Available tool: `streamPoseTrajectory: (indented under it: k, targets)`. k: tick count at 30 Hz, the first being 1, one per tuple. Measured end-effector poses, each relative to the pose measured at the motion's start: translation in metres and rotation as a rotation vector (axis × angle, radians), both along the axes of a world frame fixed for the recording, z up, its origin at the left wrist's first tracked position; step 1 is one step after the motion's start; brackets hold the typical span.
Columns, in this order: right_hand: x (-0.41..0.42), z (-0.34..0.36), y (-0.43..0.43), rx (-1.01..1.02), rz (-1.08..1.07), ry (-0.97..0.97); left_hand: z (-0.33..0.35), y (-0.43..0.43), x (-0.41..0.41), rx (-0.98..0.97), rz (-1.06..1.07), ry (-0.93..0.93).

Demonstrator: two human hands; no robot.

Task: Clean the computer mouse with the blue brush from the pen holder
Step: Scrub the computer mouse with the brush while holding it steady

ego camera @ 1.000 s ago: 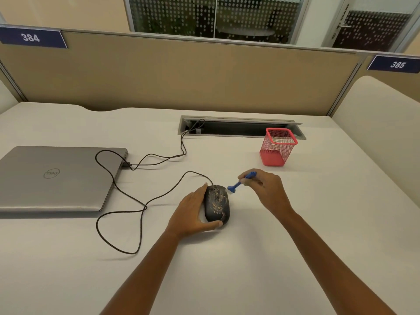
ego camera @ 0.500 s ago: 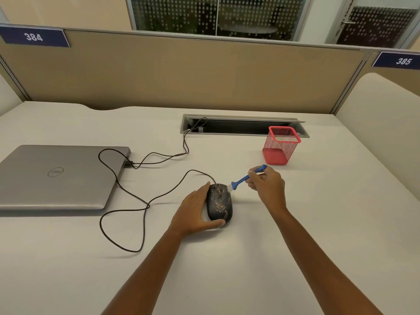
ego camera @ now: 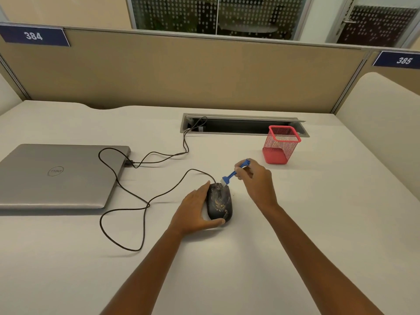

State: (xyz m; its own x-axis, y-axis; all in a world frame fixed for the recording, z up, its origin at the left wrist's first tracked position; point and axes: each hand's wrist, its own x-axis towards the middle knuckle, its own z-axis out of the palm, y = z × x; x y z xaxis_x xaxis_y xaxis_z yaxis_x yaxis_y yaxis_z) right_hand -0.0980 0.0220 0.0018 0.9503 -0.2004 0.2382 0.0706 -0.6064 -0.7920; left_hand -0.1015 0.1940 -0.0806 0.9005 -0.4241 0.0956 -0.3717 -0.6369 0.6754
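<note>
Brushing step in hand. The left hand [ego camera: 193,210] holds the mouse [ego camera: 219,204] steady on the desk [ego camera: 318,223], fingers along its left side and thumb hooked round the near end. The right hand [ego camera: 256,180] pinches the blue brush [ego camera: 231,175] by its handle. The bristles are at the mouse's far end by the scroll wheel, apparently touching. Yellowish grime covers the mouse's back, so most cleaning looks undone. The next move likely calls for strokes toward the near end, with the left hand bracing. The red pen holder [ego camera: 280,145] stands well apart.
</note>
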Motion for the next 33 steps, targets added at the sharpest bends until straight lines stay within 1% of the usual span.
streamPoseTrajectory:
  k: [3, 6, 9, 14, 18, 20, 26, 30, 33]
  targets:
    - [-0.007, 0.003, 0.006, -0.125, 0.215, -0.013, 0.000, -0.001, 0.000, -0.026, -0.001, -0.009]
    - [-0.013, -0.001, 0.007, -0.327, 0.334, 0.031, 0.001, -0.001, -0.001, -0.050, 0.013, -0.022]
    - [-0.018, 0.001, 0.003, -0.360, 0.351, 0.051, -0.001, -0.001, 0.000, -0.032, 0.009, -0.015]
    - [-0.019, 0.018, -0.005, -0.292, 0.402, 0.110, -0.003, 0.000, 0.000, -0.005, 0.008, 0.002]
    - [-0.009, 0.032, -0.001, -0.264, 0.350, 0.091, -0.002, 0.000, 0.000, 0.001, 0.004, -0.001]
    - [-0.002, 0.035, 0.007, -0.308, 0.332, 0.111, -0.002, 0.000, 0.000, 0.000, 0.005, -0.005]
    - [0.017, 0.040, 0.027, -0.491, 0.366, 0.318, -0.004, -0.001, 0.002, 0.017, 0.006, -0.013]
    - [0.016, 0.042, 0.029, -0.532, 0.382, 0.402, -0.003, -0.001, 0.001, -0.008, 0.006, -0.027]
    - [0.008, 0.047, 0.026, -0.502, 0.379, 0.421, -0.002, -0.001, 0.000, -0.023, 0.010, -0.031]
